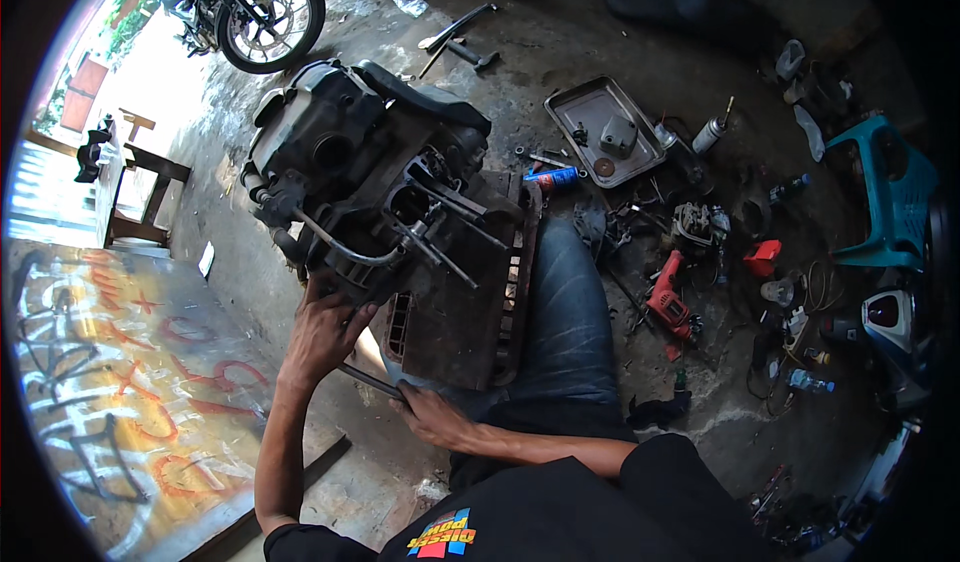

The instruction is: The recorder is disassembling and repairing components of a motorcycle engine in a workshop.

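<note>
A scooter engine [390, 192] with a black housing rests on a dark slotted crate [450, 337] in front of me. Several long studs [455, 262] stick out from its open cylinder side. My left hand [328, 334] reaches up against the engine's lower left edge, fingers curled and partly hidden, so what they grip I cannot make out. My right hand [437, 417] is closed round the near end of a dark bar or hose [370, 380], which runs up toward my left hand. Its far end is hidden behind that hand.
To the right lie a metal tray [625, 92] with parts, a blue spray can [555, 177], a red power drill [668, 297] and a teal plastic stool [880, 192]. A hammer [470, 55] lies beyond the engine. A painted board [140, 382] stands left; a motorcycle [265, 22] is far left.
</note>
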The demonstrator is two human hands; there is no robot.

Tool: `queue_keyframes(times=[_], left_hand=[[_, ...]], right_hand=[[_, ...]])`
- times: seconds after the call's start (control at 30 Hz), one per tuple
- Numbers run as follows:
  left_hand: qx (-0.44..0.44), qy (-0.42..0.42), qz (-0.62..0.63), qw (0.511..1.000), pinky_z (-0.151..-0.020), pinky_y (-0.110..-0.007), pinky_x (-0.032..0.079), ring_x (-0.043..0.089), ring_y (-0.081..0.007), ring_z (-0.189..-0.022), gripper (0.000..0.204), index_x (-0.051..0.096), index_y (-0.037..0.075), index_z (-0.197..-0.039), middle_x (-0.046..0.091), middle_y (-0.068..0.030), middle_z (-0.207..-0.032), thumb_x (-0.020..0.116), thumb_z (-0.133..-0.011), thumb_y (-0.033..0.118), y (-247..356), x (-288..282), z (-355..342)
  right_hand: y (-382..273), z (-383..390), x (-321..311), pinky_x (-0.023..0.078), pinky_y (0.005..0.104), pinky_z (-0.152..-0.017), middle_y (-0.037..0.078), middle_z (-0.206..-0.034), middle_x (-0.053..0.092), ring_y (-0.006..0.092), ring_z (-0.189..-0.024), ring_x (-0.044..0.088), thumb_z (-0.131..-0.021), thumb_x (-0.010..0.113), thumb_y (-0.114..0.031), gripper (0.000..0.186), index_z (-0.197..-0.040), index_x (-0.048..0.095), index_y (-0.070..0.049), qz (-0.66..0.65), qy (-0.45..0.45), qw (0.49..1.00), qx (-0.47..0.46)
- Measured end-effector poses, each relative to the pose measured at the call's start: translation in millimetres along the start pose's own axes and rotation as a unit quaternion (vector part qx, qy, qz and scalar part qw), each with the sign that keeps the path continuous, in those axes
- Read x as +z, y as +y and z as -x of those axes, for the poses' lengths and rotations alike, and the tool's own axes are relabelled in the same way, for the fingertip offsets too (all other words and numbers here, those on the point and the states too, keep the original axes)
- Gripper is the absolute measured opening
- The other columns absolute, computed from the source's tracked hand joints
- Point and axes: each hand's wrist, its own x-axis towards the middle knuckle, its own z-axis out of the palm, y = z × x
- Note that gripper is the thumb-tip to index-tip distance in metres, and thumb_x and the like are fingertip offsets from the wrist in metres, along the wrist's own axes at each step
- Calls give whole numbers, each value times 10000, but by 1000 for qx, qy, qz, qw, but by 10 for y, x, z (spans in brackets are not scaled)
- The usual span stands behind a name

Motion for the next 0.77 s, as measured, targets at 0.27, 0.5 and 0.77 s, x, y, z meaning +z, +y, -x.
queue_keyframes(times=[0.27,0.5,0.77], left_hand=[[-11,-29,19,999,-1037,-465,433,521,-364,-1212,444,780,-7,-853,724,-114,-851,630,-1001,384,-45,-45,-4],[-27,-28,24,999,-1038,-444,432,529,-344,-1188,526,779,-1,-839,739,-114,-878,568,-1031,440,-15,-48,-24],[-101,-67,11,993,-1072,-435,411,511,-348,-1228,595,785,29,-810,747,-170,-918,522,-1036,513,93,-94,-84]], right_hand=[[-503,154,-302,485,559,-745,341,-923,618,522,-884,637,-1068,514,-267,378,-1205,511,86,-4,-81,995,66],[-934,361,-487,499,560,-709,309,-827,588,517,-787,621,-1051,496,-195,277,-1051,504,81,-3,-54,998,32],[-1855,420,-881,599,455,-758,159,-1035,659,337,-773,660,-1055,574,-276,746,-1640,135,-132,-358,-219,875,242]])
